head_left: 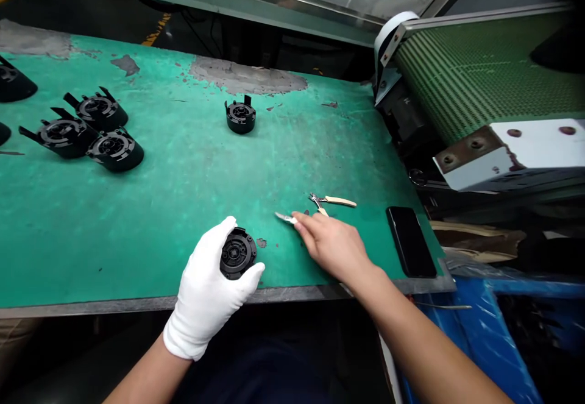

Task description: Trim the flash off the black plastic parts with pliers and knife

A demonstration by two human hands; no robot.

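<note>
Left hand, white-gloved, has its grip clenched around a round black plastic part at the near edge of the green counter, face up. Right hand, bare, is at 3 o'clock of the part, fingertips on a small metal blade; can't tell if that grip has closed on it or is just touching. Small cutters lie just beyond, at 12 o'clock of the right hand. Looks like the tool pick-up step before trimming. Next move needs a firm pinch on the blade, then bringing it to the part's rim. More black parts sit at 10 o'clock, one lone part at 12, phone at 3.
</note>
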